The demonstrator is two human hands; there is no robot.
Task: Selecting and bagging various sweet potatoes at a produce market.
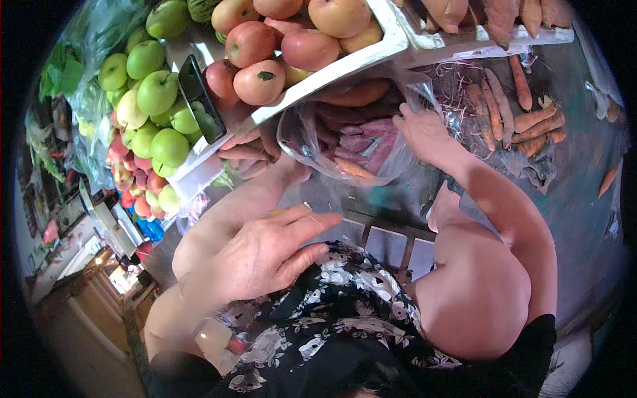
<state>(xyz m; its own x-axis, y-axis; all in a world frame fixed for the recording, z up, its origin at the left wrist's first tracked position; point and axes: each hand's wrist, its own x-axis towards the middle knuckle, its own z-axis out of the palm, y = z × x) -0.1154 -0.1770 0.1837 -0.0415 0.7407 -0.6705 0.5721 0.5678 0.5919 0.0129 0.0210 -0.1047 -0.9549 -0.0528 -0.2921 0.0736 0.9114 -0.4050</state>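
Observation:
A clear plastic bag (pixel 398 166) lies wide-mouthed in front of me, holding purple sweet potatoes (pixel 380 137) and an orange-skinned root (pixel 353 167). At its right rim is my right hand (pixel 423 129), fingers curled on the plastic, seemingly gripping the edge; the fingertips are partly hidden. My left hand (pixel 278 244) hovers above my lap with nothing in it, its fingers slightly bent and the thumb apart. Several carrots (pixel 537 124) and long roots (pixel 492 109) lie on the ground right of the bag.
Beyond the bag stands a white foam box (pixel 343 59) of reddish apples (pixel 311 49), with another foam box (pixel 497 47) of sweet potatoes at right. Green apples (pixel 159 92) and a dark phone (pixel 201 102) are at upper left. Crumpled dark plastic (pixel 532 166) lies at right.

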